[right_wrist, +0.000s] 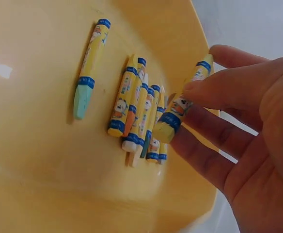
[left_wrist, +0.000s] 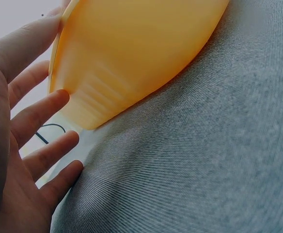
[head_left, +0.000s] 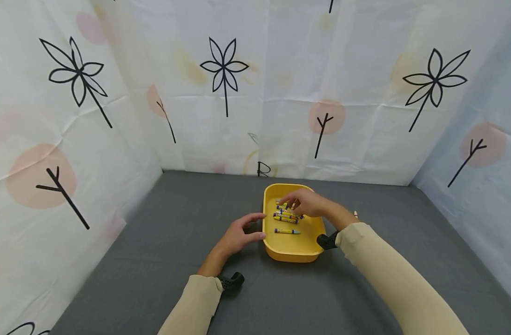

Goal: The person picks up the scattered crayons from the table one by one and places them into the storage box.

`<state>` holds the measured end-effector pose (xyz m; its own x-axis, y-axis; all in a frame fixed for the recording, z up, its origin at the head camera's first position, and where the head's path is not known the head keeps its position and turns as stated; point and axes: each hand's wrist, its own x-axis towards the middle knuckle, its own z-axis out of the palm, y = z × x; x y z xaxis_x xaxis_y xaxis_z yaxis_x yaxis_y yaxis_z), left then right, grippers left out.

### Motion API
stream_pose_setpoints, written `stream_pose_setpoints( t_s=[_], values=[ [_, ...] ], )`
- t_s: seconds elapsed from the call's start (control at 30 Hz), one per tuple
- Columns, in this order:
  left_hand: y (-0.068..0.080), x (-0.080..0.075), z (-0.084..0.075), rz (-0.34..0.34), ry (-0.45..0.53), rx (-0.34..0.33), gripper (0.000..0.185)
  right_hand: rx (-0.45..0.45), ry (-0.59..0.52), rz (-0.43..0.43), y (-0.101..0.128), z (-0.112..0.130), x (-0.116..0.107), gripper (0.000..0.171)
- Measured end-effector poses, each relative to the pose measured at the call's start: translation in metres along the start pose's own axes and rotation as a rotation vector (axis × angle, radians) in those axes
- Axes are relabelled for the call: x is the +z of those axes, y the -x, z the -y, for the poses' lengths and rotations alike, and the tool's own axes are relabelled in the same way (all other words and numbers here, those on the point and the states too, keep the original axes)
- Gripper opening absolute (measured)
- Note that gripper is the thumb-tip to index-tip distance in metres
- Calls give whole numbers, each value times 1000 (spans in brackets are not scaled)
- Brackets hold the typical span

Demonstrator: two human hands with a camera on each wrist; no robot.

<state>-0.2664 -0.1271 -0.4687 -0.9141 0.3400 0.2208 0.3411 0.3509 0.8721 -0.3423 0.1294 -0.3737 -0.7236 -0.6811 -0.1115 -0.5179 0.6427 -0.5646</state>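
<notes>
A yellow plastic bin (head_left: 292, 257) stands on the dark grey table. My right hand (head_left: 309, 203) is over the bin's inside. In the right wrist view its thumb and forefinger pinch a pale yellow crayon (right_wrist: 182, 103) with a blue-banded wrapper. Beneath and beside it, several crayons (right_wrist: 137, 111) in yellow wrappers lie in a cluster on the bin floor. Apart from them lies a light green crayon (right_wrist: 84, 101), nearer me. My left hand (head_left: 237, 236) is at the bin's left side, fingers spread and fairly straight, with thumb and fingertips touching the rim.
Grey cloth (head_left: 188, 223) covers the table around the bin. A small pale-tipped object (head_left: 355, 214) shows just beyond the right forearm, mostly hidden. White fabric walls (head_left: 280, 130) with flower and twig prints rise behind and at both sides.
</notes>
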Motion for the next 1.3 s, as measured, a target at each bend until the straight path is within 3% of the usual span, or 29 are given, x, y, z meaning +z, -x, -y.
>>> stream_pose_setpoints(
  t_s=[0.23, 0.6, 0.73, 1.03, 1.3],
  values=[
    [-2, 1, -1, 5, 3, 7, 51, 6, -22, 59, -2, 3, 6, 42],
    [-1, -2, 0, 0, 1, 12, 51, -5, -87, 38, 1, 3, 4, 43],
    [0, -2, 0, -2, 7, 10, 50, 13, -115, -44, 7, 0, 0, 39],
    [3, -1, 1, -10, 9, 3, 52, 70, -224, -334, 33, -18, -2, 29],
    [3, 1, 2, -13, 6, 5, 52, 88, -244, -528, 59, -38, 0, 26]
  ],
)
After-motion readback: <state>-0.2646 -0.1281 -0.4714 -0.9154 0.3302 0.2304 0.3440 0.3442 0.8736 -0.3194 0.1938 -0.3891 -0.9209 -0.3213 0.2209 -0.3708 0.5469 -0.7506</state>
